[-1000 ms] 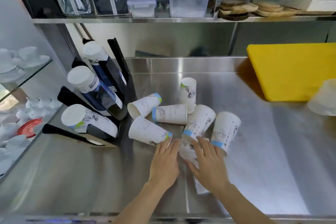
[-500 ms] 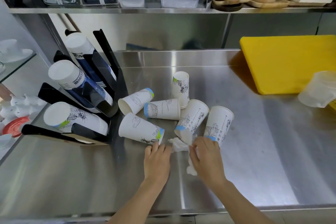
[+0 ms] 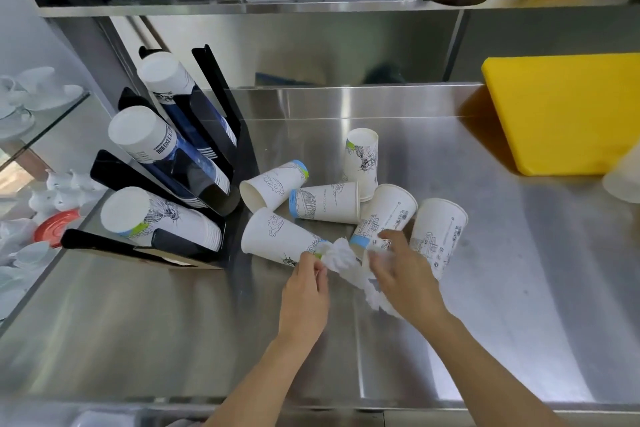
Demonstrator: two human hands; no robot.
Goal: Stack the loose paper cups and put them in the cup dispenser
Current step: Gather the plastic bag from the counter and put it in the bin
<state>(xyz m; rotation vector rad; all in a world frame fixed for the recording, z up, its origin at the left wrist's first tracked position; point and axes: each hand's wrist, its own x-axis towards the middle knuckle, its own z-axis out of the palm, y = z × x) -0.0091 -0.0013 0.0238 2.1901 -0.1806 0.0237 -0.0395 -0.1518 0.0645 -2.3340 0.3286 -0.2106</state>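
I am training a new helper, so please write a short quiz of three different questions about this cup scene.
1. True or false: every loose cup lies on its side.
2. How many stacks sit in the dispenser?
3. What do both hands hold? A) a cup B) white tissue C) a lid

Key: 1. False, one is standing at the back. 2. Three. 3. B, left hand and right hand both grip it.

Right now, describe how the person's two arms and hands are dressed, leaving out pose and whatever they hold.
Both forearms are bare right down to the bottom of the view; no sleeve or cuff shows. The left hand and the right hand are ungloved. No watch, bracelet or ring is visible on the wrists or fingers. No markings can be made out; the nails are too small to judge.
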